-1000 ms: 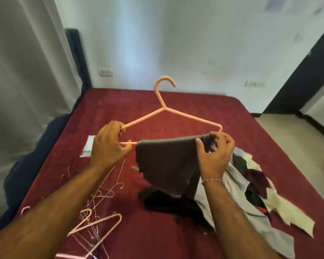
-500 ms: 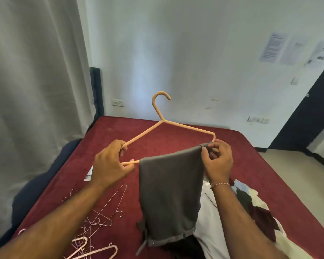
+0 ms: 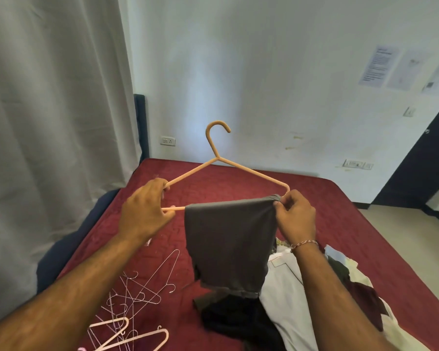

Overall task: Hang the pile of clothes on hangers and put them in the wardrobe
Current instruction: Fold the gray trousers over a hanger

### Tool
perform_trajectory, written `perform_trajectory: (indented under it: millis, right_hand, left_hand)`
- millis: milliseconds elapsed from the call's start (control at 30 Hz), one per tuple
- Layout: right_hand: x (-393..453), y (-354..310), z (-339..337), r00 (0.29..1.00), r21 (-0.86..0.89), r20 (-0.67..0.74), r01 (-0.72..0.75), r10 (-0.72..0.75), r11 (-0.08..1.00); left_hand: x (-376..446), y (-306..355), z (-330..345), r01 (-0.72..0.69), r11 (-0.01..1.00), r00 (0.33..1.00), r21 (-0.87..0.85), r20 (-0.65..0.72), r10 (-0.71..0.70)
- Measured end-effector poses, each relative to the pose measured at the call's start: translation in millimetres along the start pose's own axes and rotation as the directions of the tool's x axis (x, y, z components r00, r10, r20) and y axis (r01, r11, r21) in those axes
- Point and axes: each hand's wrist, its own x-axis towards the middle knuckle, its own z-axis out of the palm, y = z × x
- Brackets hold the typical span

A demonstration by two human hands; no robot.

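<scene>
Left hand point(image 3: 145, 214) grips left end of peach plastic hanger point(image 3: 249, 171); right hand point(image 3: 295, 215) pinches folded grey fabric garment point(image 3: 228, 241) draped over hanger bar, above clothes pile point(image 3: 302, 307) on maroon bed point(image 3: 365, 224)

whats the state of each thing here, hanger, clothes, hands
orange hanger: held upright above the bed
grey trousers: draped over its bottom bar
left hand: grips hanger's left end
right hand: pinches trousers at right end
clothes pile: loose on bed
spare hangers: tangled on bed
</scene>
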Motion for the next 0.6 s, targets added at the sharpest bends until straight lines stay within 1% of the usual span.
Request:
perform_trajectory:
  millis: [67,100,167,233,267,333,367,433,467,500,533,567,600]
  right_hand:
    - [-2,-8,-2,0.997,-0.008,0.029,-0.071,0.072,0.997]
    - [-4,-11,-1,0.993,0.015,0.002,-0.114,0.114,0.993]
    - [-12,-14,6,0.98,0.065,-0.113,-0.159,0.165,0.985]
    - [-25,-19,13,0.973,0.074,-0.196,-0.112,0.125,0.991]
    - [-29,-21,17,0.972,0.082,-0.215,-0.078,0.094,0.994]
    - [-35,-26,21,0.973,0.144,-0.214,-0.053,0.084,0.988]
    - [-36,-29,22,0.975,0.19,-0.194,-0.071,0.109,0.979]
    - [-32,-32,24,0.979,0.309,-0.109,-0.133,0.174,0.942]
    - [-31,-32,24,0.977,0.398,-0.044,-0.175,0.21,0.9]
    - [-29,-33,23,0.961,0.509,0.041,-0.257,0.275,0.821]
    - [-29,-33,21,0.924,0.618,0.141,-0.362,0.355,0.698]
    - [-28,-33,19,0.872,0.685,0.232,-0.461,0.431,0.564]
    - [-26,-32,17,0.822,0.716,0.29,-0.526,0.491,0.458]
  left_hand:
    - [-1,-5,-2,0.003,1.0,1.0,-0.004,-0.006,-0.003]
    - [-1,-5,-2,0.008,1.0,1.0,-0.018,-0.014,-0.008]
    - [-2,1,1,0.01,0.999,0.999,-0.046,-0.032,-0.012]
    - [-3,9,5,-0.003,0.999,0.999,-0.048,-0.044,0.001]
    - [-4,12,7,-0.005,0.999,0.999,-0.045,-0.044,0.003]
    - [-4,15,10,0.005,0.999,0.999,-0.044,-0.044,-0.007]
    - [-4,14,12,0.013,0.999,0.999,-0.045,-0.041,-0.015]
    - [-5,9,12,0.014,0.999,0.999,-0.047,-0.033,-0.016]
    - [-5,5,11,0.006,0.999,0.999,-0.045,-0.032,-0.007]
    - [-5,2,10,-0.004,0.999,0.999,-0.041,-0.032,0.002]
    - [-4,-1,8,-0.015,0.999,0.999,-0.039,-0.031,0.014]
    - [-3,-3,7,-0.028,0.999,0.999,-0.039,-0.029,0.027]
    - [-2,-3,5,-0.043,0.998,0.999,-0.039,-0.025,0.042]
